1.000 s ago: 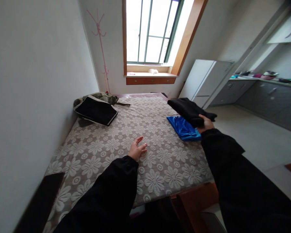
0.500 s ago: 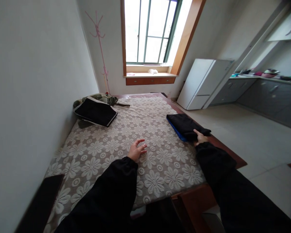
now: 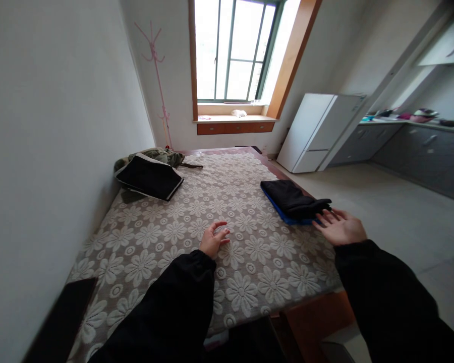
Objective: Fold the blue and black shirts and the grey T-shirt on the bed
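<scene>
A person in black sleeves [image 3: 391, 292] has both hands out over a flower-patterned table cover [image 3: 259, 275], the window [image 3: 244, 75] standing at twelve o'clock. At two o'clock on the cover, a folded black cloth [image 3: 291, 196] lies atop a flat blue piece [image 3: 292, 221], whose edge shows along the near side. From where I stand, that stacking looks done, with perhaps only a loose, rumpled corner of black left to straighten. The right hand [image 3: 342, 229], at three o'clock, is palm up with fingers spread, holding nothing; whether its fingertips touch that corner, I cannot tell. The left hand [image 3: 214, 240], near the dial's centre, has its fingers half curled and apart, gripping nothing. At ten o'clock, a pale-edged black panel [image 3: 149, 177] rests against an olive fabric bundle [image 3: 161, 156]. No brand or wording is legible; faint marks [image 3: 358, 103] on the white refrigerator [image 3: 306, 128], between one and two o'clock, are too small to read.
</scene>
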`<act>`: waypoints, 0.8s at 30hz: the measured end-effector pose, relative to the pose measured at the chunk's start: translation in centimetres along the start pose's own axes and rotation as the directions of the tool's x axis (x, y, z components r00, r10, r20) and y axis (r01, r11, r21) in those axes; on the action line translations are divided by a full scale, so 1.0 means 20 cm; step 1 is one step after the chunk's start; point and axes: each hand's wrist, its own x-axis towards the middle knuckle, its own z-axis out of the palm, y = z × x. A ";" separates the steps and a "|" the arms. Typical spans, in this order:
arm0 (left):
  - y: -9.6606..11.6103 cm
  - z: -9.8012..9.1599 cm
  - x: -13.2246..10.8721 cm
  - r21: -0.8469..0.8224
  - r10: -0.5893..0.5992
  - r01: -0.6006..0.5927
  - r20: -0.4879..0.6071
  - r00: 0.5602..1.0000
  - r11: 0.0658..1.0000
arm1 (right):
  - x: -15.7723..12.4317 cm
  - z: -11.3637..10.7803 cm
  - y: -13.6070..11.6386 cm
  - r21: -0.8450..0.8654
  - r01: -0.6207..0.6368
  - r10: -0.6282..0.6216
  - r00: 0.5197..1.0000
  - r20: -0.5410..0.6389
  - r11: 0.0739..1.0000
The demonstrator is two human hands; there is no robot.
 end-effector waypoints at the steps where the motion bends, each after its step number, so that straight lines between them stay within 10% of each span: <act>1: 0.00 0.00 0.00 0.007 0.000 0.000 0.000 1.000 1.000 | -0.02 0.03 -0.02 0.044 0.057 -0.055 0.998 -0.028 0.997; 3: -0.01 0.01 0.00 0.030 0.004 -0.004 -0.001 1.000 1.000 | -0.04 0.11 -0.07 0.044 0.256 -0.259 0.964 0.067 0.966; 6: 0.00 0.01 0.00 0.057 0.023 -0.022 -0.007 1.000 0.998 | 0.02 0.27 -0.12 -0.172 0.588 -0.481 0.770 0.420 0.790; 10: 0.00 0.02 0.00 0.052 0.036 -0.036 0.009 0.999 0.998 | 0.22 0.45 -0.05 -0.559 0.815 -0.309 0.577 0.756 0.156; 17: -0.01 0.01 0.00 0.060 0.044 -0.044 -0.004 0.999 0.997 | 0.48 0.39 0.30 -0.718 0.645 -0.040 0.736 0.675 -0.260; 24: -0.02 0.02 0.01 0.087 0.048 -0.048 0.003 0.999 0.995 | 0.66 0.40 0.20 -0.627 0.717 0.070 0.674 0.736 -0.305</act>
